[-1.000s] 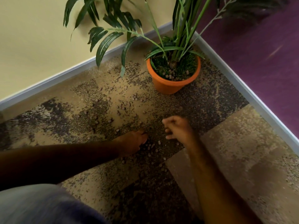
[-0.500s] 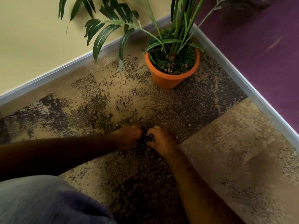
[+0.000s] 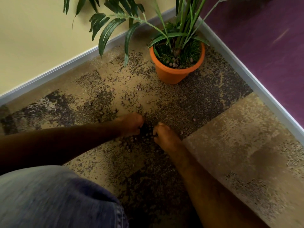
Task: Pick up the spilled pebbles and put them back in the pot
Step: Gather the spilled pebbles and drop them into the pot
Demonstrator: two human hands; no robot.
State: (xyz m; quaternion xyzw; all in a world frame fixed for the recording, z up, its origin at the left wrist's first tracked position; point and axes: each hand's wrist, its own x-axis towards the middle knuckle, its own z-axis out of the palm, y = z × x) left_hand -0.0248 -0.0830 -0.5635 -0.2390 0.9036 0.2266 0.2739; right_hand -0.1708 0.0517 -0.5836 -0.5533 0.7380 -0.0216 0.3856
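Pebbles [image 3: 144, 136] lie scattered between both hands.

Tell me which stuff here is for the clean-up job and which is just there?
For the job:
spilled pebbles
orange pot
left hand
right hand

Just there:
plant
carpet
yellow wall
purple wall

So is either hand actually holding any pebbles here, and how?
Cannot be told: the left hand and right hand curl down over pebbles on the carpet, fingertips hidden.
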